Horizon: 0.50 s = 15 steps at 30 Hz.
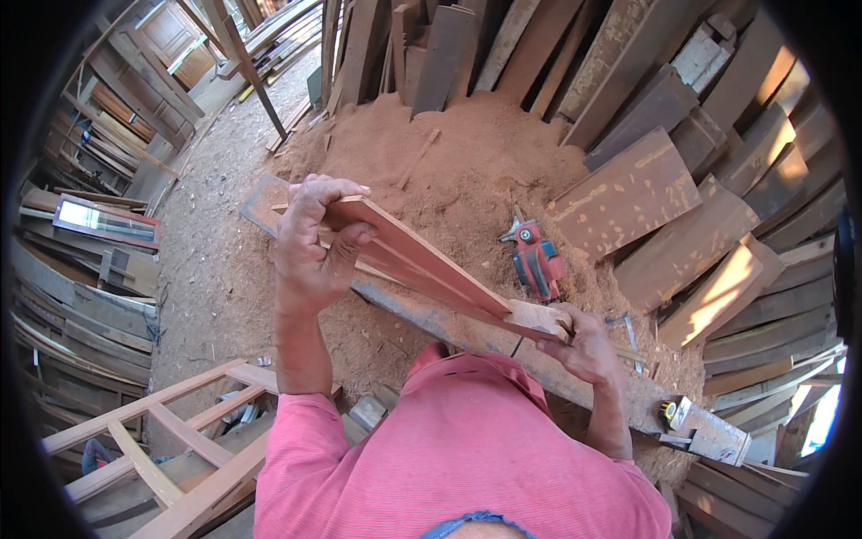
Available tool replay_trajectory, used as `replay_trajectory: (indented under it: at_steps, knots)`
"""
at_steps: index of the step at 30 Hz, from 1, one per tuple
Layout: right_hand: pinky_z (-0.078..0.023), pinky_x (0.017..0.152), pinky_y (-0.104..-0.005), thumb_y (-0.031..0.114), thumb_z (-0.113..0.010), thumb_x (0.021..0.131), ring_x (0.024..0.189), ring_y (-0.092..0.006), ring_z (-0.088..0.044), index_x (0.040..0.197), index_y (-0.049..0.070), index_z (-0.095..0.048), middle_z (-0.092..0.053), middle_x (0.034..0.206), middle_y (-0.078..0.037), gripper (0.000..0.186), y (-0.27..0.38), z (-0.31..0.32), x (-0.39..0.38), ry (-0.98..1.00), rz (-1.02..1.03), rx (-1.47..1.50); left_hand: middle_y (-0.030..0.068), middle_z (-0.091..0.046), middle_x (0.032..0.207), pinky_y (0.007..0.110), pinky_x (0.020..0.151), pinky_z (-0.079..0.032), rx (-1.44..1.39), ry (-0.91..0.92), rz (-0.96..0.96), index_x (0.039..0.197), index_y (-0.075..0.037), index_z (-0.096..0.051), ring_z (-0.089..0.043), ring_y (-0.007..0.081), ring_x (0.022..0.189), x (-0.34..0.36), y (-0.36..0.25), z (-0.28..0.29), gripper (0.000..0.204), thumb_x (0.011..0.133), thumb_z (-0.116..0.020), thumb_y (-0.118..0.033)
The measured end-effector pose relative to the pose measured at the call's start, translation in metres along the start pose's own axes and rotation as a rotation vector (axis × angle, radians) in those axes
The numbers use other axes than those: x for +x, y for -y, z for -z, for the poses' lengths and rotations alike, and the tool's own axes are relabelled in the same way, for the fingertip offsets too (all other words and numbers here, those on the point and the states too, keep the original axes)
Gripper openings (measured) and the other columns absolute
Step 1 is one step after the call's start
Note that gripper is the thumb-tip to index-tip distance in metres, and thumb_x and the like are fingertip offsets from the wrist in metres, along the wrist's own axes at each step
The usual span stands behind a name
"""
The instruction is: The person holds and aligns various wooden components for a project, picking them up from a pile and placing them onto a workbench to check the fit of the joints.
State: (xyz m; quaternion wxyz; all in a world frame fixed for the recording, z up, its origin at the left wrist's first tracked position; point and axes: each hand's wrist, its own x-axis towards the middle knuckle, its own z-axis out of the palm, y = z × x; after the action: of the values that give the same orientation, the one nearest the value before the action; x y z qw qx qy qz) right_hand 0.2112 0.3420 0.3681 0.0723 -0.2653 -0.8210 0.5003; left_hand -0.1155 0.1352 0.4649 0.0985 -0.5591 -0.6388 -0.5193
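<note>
Reddish-brown wooden board (426, 265) spans the space between the two hands of a person in a pink shirt (467, 431), held at a slant in front of the body and above a long, narrow timber counter (400, 304). The left hand (314, 242) is curled over the board's far end, fingers across the top edge and thumb against the face. The right hand (584, 346) is closed around the near end, where a paler, narrowed tip (537, 316) shows; whether the board's lower edge touches the counter is hard to tell. Just beyond the counter, a red-and-black power tool (537, 260) lies on heaped sawdust (368, 148). A yellow-and-black tape measure (667, 410) sits at the counter's right end, and a ladder-like wooden frame (190, 436) stands at lower left.
</note>
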Motion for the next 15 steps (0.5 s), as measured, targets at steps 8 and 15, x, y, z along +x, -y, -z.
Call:
replay_trajectory:
  at_steps: [8, 15]
  knots:
    - [-0.054, 0.089, -0.0300, -0.004, -0.085, 0.075, 0.098, -0.0112, -0.065, 0.120, 0.001, -0.067, -0.073, 0.106, -0.004, 0.049, -0.027, -0.006, -0.004, 0.026, -0.046, 0.143, 0.0057, -0.066, 0.098, 0.035, 0.082, -0.045, 0.006, -0.042, -0.012, 0.117, -0.007, -0.064, -0.059, 0.0202, 0.089, -0.005, -0.007, -0.010, 0.044, 0.086, -0.083, -0.031]
    - [-0.055, 0.080, -0.0316, 0.008, -0.087, 0.077, 0.087, -0.0149, -0.070, 0.116, -0.002, -0.067, -0.075, 0.095, -0.010, 0.045, 0.008, 0.001, -0.003, -0.048, 0.126, 0.173, 0.0070, -0.066, 0.100, 0.036, 0.085, -0.046, -0.041, 0.032, 0.049, 0.128, -0.007, -0.060, -0.059, 0.0218, 0.089, -0.001, -0.030, -0.029, 0.051, 0.087, -0.082, -0.028]
